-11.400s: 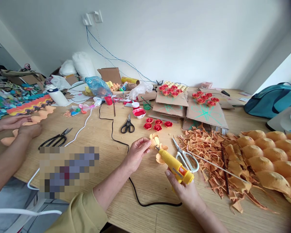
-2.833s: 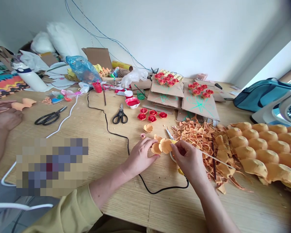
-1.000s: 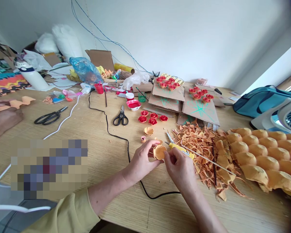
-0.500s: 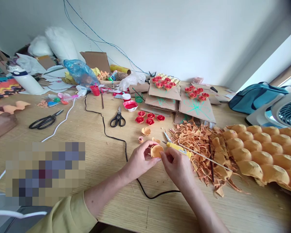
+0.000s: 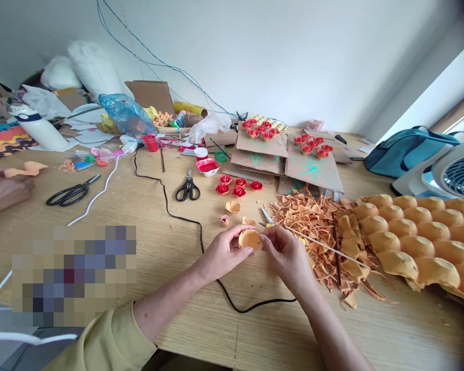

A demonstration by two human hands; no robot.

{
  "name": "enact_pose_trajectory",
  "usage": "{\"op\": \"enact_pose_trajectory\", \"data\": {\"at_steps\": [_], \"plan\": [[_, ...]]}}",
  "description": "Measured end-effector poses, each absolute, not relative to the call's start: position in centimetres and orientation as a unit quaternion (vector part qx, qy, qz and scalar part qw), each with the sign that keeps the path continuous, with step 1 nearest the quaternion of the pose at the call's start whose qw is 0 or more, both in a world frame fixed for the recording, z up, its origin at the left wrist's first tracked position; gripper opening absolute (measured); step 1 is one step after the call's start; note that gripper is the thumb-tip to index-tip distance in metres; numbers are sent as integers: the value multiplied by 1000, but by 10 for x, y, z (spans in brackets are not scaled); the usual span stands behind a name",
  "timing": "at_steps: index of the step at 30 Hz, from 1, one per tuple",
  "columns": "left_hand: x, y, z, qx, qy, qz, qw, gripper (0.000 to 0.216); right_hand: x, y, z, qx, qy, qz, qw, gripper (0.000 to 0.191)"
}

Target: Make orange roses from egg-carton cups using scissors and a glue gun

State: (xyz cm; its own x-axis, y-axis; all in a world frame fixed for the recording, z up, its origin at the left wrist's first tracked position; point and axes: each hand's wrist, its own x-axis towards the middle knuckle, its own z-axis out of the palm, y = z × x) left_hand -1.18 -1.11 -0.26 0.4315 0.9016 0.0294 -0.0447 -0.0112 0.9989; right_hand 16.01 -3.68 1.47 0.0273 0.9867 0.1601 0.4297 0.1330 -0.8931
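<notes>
Both my hands hold a small orange paper flower just above the wooden table. My left hand cups it from the left, thumb and fingers closed round it. My right hand pinches its right edge. The yellow glue gun lies behind my right hand and is mostly hidden. Two more orange flower pieces lie just beyond, and three red paper roses lie further back.
A heap of orange egg-tray scraps and an orange egg tray fill the right. Black scissors, a black cable, a red paint dish and cardboard with red roses lie behind. Another person's hand is at far left.
My hands have kept pressing the orange flower into a tighter cup and turned it slightly. My right hand moved over the glue gun. The other person's hand shifted at the left edge.
</notes>
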Motion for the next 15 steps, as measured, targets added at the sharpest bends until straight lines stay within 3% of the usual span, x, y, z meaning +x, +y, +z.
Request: {"op": "enact_pose_trajectory", "data": {"at_steps": [15], "plan": [[-16, -5, -5, 655, 444, 377, 481, 27, 153, -39, 13, -566, -622, 344, 417, 23]]}}
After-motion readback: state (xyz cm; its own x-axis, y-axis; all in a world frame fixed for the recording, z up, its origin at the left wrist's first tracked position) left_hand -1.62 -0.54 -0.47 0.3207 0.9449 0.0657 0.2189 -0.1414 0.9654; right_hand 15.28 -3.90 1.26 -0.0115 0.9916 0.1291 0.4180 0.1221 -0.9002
